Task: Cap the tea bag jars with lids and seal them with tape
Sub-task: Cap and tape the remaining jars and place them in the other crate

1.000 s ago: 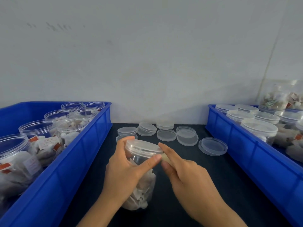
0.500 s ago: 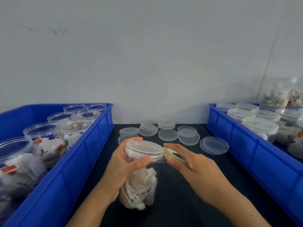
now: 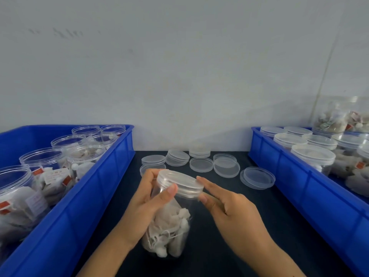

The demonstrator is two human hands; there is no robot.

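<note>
Fingers point(image 3: 207, 185) of the right hand point(image 3: 237, 214) are lying straight, touching the translucent round plastic lid point(image 3: 180, 182), while the left hand point(image 3: 148, 198) is gripping the tilted clear tea-bag jar point(image 3: 168, 222) above the dark tabletop point(image 3: 219, 246); sealing looks underway, and pressing tape around the rim comes next.

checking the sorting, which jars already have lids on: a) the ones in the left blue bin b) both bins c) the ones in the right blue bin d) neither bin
c: the jars in the right blue bin wear lids, while the jars in the left blue bin stand open-mouthed.
</note>
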